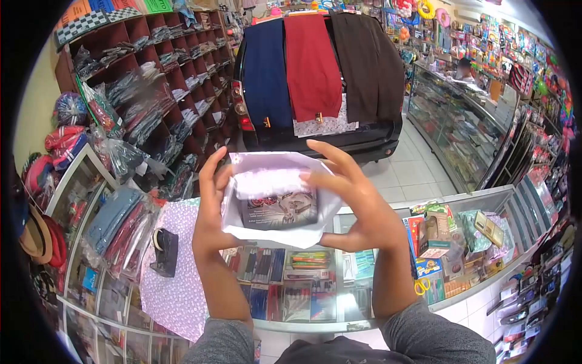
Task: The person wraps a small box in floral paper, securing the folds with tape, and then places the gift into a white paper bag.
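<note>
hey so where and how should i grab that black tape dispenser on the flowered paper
Probably from above, thumb and fingers on the long sides of the tape dispenser's black body: it looks narrow and lies open to reach on the flowered paper. Avoid the far end, where the tape roll sits.

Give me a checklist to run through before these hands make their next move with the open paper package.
1. Left hand at the side of the white paper: ok.
2. Right hand gripping it firmly: cannot tell; fingers spread.
3. Printed box inside the paper: ok.
4. Paper closed over the top: not ok, open.
5. Pale item above the box identified: cannot tell, blurred.
6. Tape dispenser nearby: ok, on the left.
</note>
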A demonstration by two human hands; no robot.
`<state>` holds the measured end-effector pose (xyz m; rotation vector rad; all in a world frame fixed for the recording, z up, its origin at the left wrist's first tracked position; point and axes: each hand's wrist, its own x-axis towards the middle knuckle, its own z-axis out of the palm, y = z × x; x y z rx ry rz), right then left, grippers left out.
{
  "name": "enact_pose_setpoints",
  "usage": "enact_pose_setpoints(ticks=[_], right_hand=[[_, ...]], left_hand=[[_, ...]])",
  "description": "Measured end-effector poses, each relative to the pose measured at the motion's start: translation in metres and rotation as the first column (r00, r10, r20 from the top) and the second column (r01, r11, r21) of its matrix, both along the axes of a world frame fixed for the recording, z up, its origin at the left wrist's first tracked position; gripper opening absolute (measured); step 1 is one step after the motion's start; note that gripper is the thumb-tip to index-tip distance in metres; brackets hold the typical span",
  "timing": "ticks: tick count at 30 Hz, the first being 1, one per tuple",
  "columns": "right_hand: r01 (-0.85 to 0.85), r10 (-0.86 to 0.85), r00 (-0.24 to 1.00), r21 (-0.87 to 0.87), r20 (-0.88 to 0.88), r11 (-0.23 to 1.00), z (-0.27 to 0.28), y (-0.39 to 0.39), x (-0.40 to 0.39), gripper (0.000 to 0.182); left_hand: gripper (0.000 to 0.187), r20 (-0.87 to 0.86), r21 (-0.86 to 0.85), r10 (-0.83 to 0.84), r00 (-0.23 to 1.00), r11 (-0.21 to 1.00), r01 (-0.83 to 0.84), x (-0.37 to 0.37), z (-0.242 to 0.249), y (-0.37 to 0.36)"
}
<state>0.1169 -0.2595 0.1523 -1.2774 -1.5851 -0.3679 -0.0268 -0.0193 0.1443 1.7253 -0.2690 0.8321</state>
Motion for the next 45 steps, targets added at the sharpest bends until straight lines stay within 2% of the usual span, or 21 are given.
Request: enact_pose_setpoints(ticks=[1,2,5,6,10,14,19,21,22,25,26,27,30,31,33,35,37,38,39,42,45], right_hand=[[0.051,-0.048,0.997,-0.045,0.056,0.998,0.006,-0.005,-0.003,0.083],[0.124,-0.124,0.992,-0.07,0.002,0.99,0.014,-0.009,-0.012,0.054],[0.174,-0.156,0.975,-0.105,0.155,0.979,0.012,-0.014,-0.006,0.05],[0.218,-0.199,0.968,-0.116,0.155,0.969,0.013,-0.014,-0.009,0.04],[0.415,-0.379,0.898,-0.138,0.225,0.9,0.009,-0.006,-0.012,0.029],[0.48,-0.427,0.861,-0.168,0.276,0.861,0.001,-0.002,-0.002,0.016],[0.423,-0.376,0.892,-0.166,0.252,0.891,-0.007,0.006,0.007,0.011],[0.283,-0.245,0.95,-0.196,0.195,0.939,-0.009,0.007,0.011,0.023],[0.319,-0.274,0.926,-0.147,0.261,0.936,-0.005,0.006,0.008,0.018],[0.293,-0.286,0.942,-0.014,0.177,0.956,-0.003,0.013,0.007,0.026],[0.233,-0.241,0.955,0.066,0.172,0.97,-0.005,0.015,0.013,0.049],[0.229,-0.237,0.955,0.068,0.18,0.971,-0.004,0.016,0.01,0.049],[0.287,-0.321,0.934,0.205,0.156,0.936,-0.001,0.014,0.003,0.086],[0.29,-0.325,0.933,0.21,0.158,0.934,-0.001,0.015,0.002,0.086],[0.294,-0.3,0.954,0.207,-0.001,0.933,-0.003,0.021,-0.004,0.081],[0.331,-0.345,0.938,0.237,0.018,0.913,-0.003,0.023,-0.007,0.077],[0.409,-0.437,0.889,0.194,0.137,0.892,-0.003,0.023,-0.002,0.071],[0.428,-0.449,0.888,0.183,0.094,0.885,-0.004,0.023,-0.003,0.049],[0.429,-0.45,0.888,0.182,0.092,0.885,-0.005,0.023,-0.001,0.049],[0.461,-0.498,0.861,0.258,0.1,0.849,-0.007,0.029,-0.001,0.013],[0.482,-0.483,0.875,0.176,-0.043,0.858,-0.009,0.031,-0.005,0.01]], left_hand=[[0.139,0.028,0.172,0.112,0.993,0.978,-0.115,-0.001,-0.001,0.007],[0.137,0.043,0.239,0.155,0.987,0.958,-0.161,0.001,-0.002,0.011],[0.134,0.042,0.353,0.217,0.975,0.91,-0.218,0.003,-0.004,0.015],[0.133,0.04,0.405,0.238,0.971,0.884,-0.233,0.003,-0.004,0.015],[0.132,0.013,0.346,0.2,0.98,0.918,-0.192,0.013,-0.005,0.011],[0.125,0.01,0.44,0.176,0.984,0.883,-0.162,0.021,-0.003,0.021],[0.118,0.061,0.401,0.071,0.996,0.912,-0.089,0.028,-0.008,0.027],[0.115,0.087,0.387,0.013,0.996,0.921,-0.046,0.029,-0.007,0.029],[0.115,0.092,0.392,0.034,0.995,0.917,-0.067,0.026,-0.005,0.027],[0.113,0.189,0.479,0.154,0.97,0.847,-0.228,0.017,0.0,0.038],[0.113,0.194,0.425,0.151,0.969,0.878,-0.222,0.014,0.002,0.038],[0.113,0.204,0.367,0.146,0.968,0.905,-0.214,0.012,0.004,0.036],[0.118,0.175,0.333,0.173,0.969,0.916,-0.223,0.008,0.007,0.028],[0.12,0.186,0.362,0.154,0.97,0.907,-0.214,0.011,0.006,0.028],[0.114,0.186,0.489,0.186,0.965,0.834,-0.255,0.009,0.007,0.024],[0.115,0.134,0.451,0.072,0.988,0.883,-0.126,0.014,0.002,0.022],[0.115,0.104,0.529,0.043,0.994,0.843,-0.092,0.015,0.005,0.014],[0.113,0.084,0.544,0.063,0.994,0.833,-0.099,0.015,0.006,0.007],[0.113,0.082,0.544,0.062,0.995,0.833,-0.097,0.017,0.006,0.007],[0.107,0.046,0.585,0.026,0.999,0.809,-0.048,0.022,0.004,0.008],[0.102,0.074,0.616,0.052,0.996,0.783,-0.087,0.024,0.003,0.011]])
